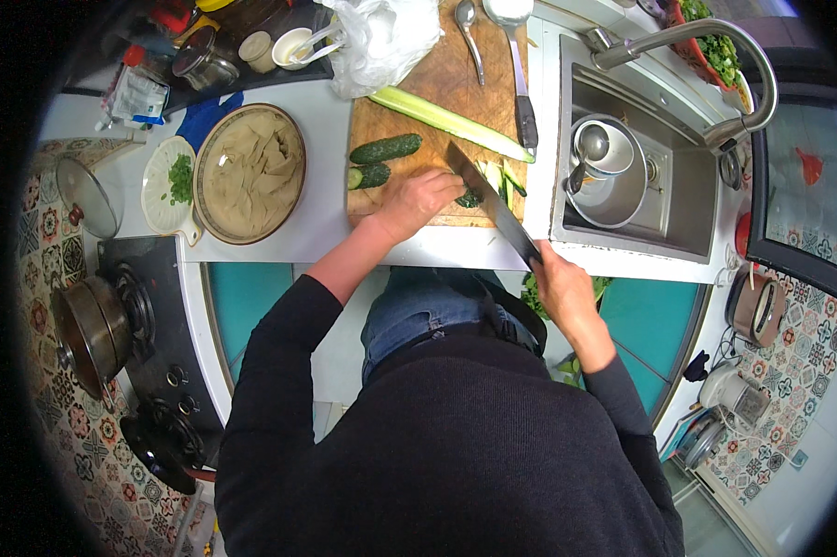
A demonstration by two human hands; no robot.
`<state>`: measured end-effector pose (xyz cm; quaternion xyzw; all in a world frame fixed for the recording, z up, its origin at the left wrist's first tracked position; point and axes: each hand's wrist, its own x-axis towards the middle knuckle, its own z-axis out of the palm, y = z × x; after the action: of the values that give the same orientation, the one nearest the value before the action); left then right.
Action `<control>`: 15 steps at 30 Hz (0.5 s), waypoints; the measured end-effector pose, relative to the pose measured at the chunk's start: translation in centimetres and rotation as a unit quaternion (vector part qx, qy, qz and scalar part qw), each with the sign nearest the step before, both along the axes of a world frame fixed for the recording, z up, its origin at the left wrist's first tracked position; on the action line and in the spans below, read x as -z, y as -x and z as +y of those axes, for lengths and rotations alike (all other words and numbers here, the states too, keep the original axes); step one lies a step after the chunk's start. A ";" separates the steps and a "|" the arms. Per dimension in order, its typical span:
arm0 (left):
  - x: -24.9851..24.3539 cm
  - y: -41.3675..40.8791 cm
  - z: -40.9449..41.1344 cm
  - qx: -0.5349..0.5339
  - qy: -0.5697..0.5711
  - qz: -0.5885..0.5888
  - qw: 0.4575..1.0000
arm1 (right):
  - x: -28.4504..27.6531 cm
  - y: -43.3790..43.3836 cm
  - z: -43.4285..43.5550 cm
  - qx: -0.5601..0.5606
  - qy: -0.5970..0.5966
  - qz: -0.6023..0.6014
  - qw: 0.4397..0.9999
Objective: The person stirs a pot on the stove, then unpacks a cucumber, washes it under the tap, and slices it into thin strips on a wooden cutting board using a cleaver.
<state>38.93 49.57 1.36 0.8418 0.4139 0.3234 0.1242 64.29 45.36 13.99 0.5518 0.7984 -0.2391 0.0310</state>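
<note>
My right hand (568,285) grips the handle of a kitchen knife (498,205), whose long dark blade slants over the wooden cutting board (453,87). Against the blade's left side, the fingertips of my left hand (422,198) press on a dark green cucumber piece (468,199), partly covered by fingers and blade. Pale cut cucumber slices (507,182) lie just right of the blade. A long halved cucumber (450,124), cut face up, crosses the board beyond. Two shorter cucumber pieces, one whole-ended (385,148) and one cut (370,176), rest at the board's left.
A metal spoon (468,38), a black-handled ladle (523,104) and a white plastic bag (384,45) occupy the board's far end. Right is a sink (693,216) holding a pot (610,209). Leftward stand a bowl of pale sheets (251,174) and a dish of chopped greens (161,209).
</note>
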 end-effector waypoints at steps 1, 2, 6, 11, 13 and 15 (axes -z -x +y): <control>0.0 -0.1 0.2 0.004 -0.004 -0.001 1.000 | 1.4 0.2 0.2 0.003 0.001 -0.004 1.000; 0.0 -0.3 0.4 0.010 -0.008 -0.003 1.000 | 4.4 -0.3 0.1 -0.001 -0.038 0.013 0.999; -0.3 -0.1 0.4 0.011 -0.007 0.000 1.000 | 2.4 0.2 0.8 0.024 0.005 0.029 0.999; 0.5 0.0 -0.3 -0.019 -0.002 -0.014 1.000 | -1.3 -0.2 0.2 0.003 0.016 0.003 1.000; 0.2 0.0 -0.1 -0.015 -0.007 -0.016 1.000 | 0.9 0.2 0.0 0.001 -0.007 0.008 1.000; 0.0 -0.2 0.3 -0.007 -0.013 -0.011 1.000 | 3.5 0.4 0.2 0.015 -0.021 0.023 0.999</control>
<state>39.10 49.89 1.34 0.8369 0.4144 0.3387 0.1151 63.86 45.60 10.46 0.5586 0.7951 -0.2360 -0.0027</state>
